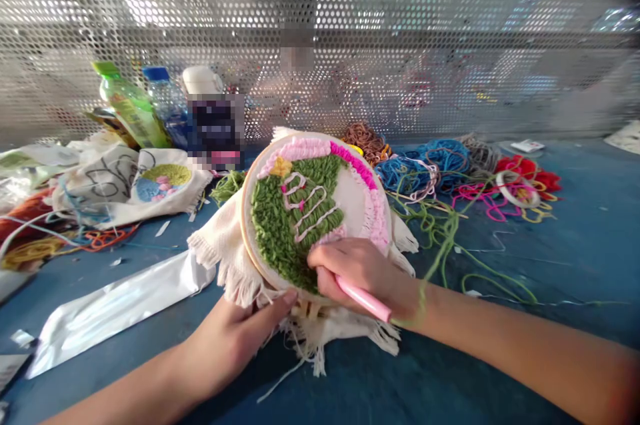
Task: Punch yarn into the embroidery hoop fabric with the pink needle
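The pink tool (363, 298) was gripped in the curled right hand (353, 266), its axis slanting near-right off the hoop (245, 212); the near-left rim was clasped by the part-closed left hand (243, 330).

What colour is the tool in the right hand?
The tool is pink where it shows, best in the head view.

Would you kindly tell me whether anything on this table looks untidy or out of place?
Mildly, yes: the green yarn lies in loose, tangled loops to the right of the embroidery hoop, unlike the bundled blue yarn, and small white scraps litter the table to the left. Nothing looks spilled.
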Available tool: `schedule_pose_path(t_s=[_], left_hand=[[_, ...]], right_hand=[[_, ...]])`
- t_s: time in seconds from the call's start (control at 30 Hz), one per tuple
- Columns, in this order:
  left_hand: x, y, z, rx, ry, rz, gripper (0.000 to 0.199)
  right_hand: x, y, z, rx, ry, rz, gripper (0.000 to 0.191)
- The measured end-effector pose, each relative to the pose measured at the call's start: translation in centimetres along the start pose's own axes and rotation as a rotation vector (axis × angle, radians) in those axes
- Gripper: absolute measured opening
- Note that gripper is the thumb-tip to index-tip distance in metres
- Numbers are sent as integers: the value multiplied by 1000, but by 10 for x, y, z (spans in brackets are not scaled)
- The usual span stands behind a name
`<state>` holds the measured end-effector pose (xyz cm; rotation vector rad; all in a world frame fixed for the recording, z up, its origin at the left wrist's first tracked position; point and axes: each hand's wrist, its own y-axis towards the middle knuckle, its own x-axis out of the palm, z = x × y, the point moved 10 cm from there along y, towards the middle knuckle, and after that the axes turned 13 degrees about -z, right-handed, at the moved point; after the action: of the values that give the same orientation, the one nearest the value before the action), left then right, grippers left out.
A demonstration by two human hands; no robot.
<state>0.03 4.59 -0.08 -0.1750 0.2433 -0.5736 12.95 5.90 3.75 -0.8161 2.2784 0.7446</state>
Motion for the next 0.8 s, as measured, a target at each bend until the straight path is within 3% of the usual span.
schedule_pose_path(t_s=[0.1,0.23,0.33,0.43,0.57,0.73,0.8], left_hand=[[8,3,1,-15,-14,-90,35],[3,4,-3,-64,-114,-35,37],[2,4,-3,-73,-152,-13,38],[2,1,-2,-89,-85,-6,40],[-1,-5,5,-54,85,48,49],[3,-3,5,-10,160,-19,53],[3,-1,5,-5,148,-42,54]], right_hand=[[-3,2,18,140,209,-7,10],[-20,-11,52,223,730,228,18],[-28,-20,64,191,868,373,18],[-29,-23,67,189,896,410,17],[-31,-23,53,207,712,340,18],[-18,-8,1,15,-28,94,11],[-9,-2,-8,-3,-225,48,11]])
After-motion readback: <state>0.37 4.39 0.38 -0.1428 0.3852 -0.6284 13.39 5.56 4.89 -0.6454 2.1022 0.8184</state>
